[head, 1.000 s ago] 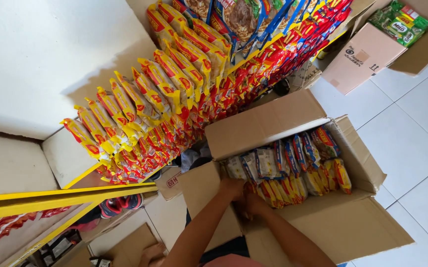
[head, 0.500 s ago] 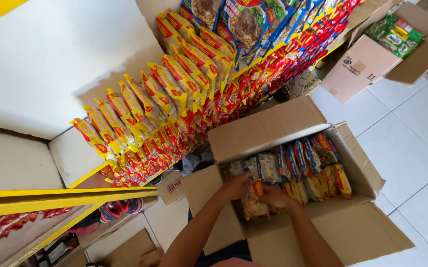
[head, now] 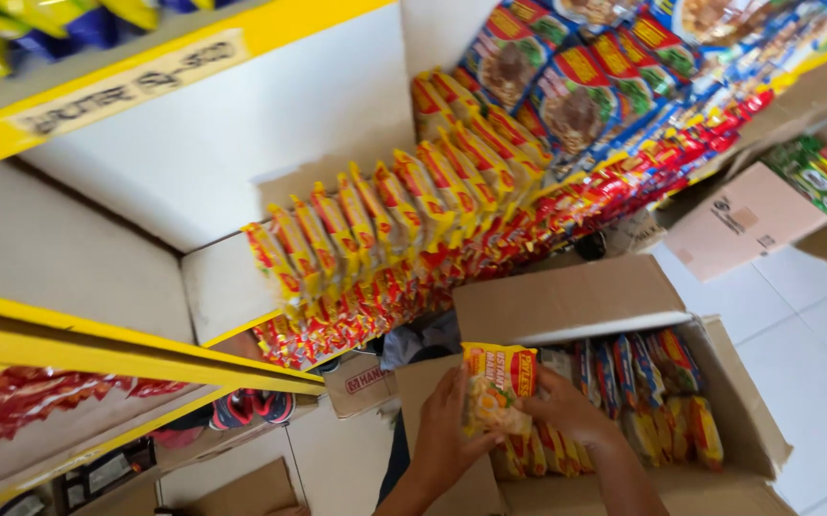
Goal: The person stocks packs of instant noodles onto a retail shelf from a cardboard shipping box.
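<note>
Both hands hold one yellow and red noodle packet point(head: 495, 387) above an open cardboard box point(head: 566, 301). My left hand point(head: 450, 420) grips the packet's left side, and my right hand point(head: 566, 409) grips its right side. Inside the box, more noodle packets point(head: 657, 397) stand in rows. Just beyond and to the left, a white shelf point(head: 217, 291) carries a row of upright yellow and red packets point(head: 375, 225) of the same kind.
Yellow-edged shelves point(head: 127, 349) run along the left, with red packets point(head: 12, 411) below. Larger noodle packs point(head: 576, 86) hang at the top right. Another open carton point(head: 752, 215) with green packs point(head: 819, 172) sits on the white tiled floor point(head: 815, 373).
My hands have lifted a packet up out of the box. The camera has tilted up toward the shelves, so the box now sits lower in view.
</note>
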